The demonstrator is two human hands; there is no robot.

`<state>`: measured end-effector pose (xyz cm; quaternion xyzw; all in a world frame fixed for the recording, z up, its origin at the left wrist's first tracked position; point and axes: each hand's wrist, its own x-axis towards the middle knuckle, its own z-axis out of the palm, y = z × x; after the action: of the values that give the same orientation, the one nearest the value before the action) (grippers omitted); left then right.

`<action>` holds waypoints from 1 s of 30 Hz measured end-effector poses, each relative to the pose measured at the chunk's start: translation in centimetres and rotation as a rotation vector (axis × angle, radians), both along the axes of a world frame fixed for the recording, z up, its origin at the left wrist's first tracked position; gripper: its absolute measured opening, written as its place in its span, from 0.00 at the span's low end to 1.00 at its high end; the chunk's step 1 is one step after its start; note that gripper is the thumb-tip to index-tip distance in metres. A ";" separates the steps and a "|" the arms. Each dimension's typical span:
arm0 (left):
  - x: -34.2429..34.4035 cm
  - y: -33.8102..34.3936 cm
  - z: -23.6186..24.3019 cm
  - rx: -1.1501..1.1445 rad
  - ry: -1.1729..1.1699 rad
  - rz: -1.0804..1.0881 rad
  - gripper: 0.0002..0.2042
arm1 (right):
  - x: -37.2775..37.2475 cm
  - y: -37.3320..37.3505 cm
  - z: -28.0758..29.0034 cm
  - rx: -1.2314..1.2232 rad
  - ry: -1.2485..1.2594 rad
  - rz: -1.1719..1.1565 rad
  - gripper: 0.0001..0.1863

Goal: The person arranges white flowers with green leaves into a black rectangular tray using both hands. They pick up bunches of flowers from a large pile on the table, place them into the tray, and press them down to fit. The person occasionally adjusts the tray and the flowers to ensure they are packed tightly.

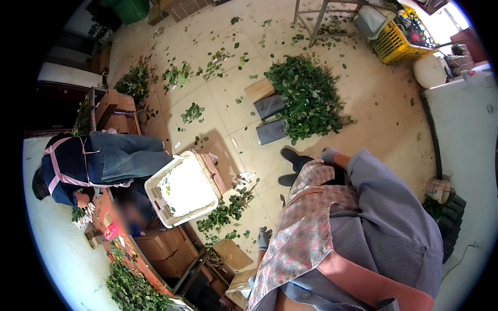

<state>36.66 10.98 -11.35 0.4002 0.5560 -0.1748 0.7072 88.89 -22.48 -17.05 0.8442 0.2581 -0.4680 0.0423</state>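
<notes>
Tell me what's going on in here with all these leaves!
A person in a patterned apron stands near a heap of leafy green cuttings on the tiled floor. Their gloved left hand hangs open, with nothing seen in it. The gloved right hand is by the leg; its grip can't be made out. A co-worker leans over an orange-red table. A cream plastic basket sits between them.

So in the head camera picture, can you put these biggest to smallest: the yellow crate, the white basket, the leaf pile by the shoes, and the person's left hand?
1. Leaf pile
2. White basket
3. Yellow crate
4. Left hand

The crate looks farther away, so its real size is unsure.
</notes>
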 end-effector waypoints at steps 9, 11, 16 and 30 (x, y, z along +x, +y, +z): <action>-0.2 1.4 0.7 0.131 -0.030 0.165 0.37 | -0.7 0.3 10.9 -0.034 -0.168 -0.435 0.25; -0.5 0.7 0.6 0.117 -0.043 0.186 0.37 | 0.3 0.5 11.6 -0.019 -0.138 -0.425 0.37; -4.8 -2.7 -1.6 0.091 0.042 0.177 0.37 | 0.8 1.8 14.8 0.030 -0.148 -0.363 0.27; 2.3 -19.4 12.8 0.265 0.230 0.657 0.31 | 3.9 5.9 8.4 0.301 0.099 0.310 0.21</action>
<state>38.91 -8.47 1.49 0.2663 0.7483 0.0912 0.6006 92.83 -16.60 -8.69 0.7671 0.4535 -0.4530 -0.0253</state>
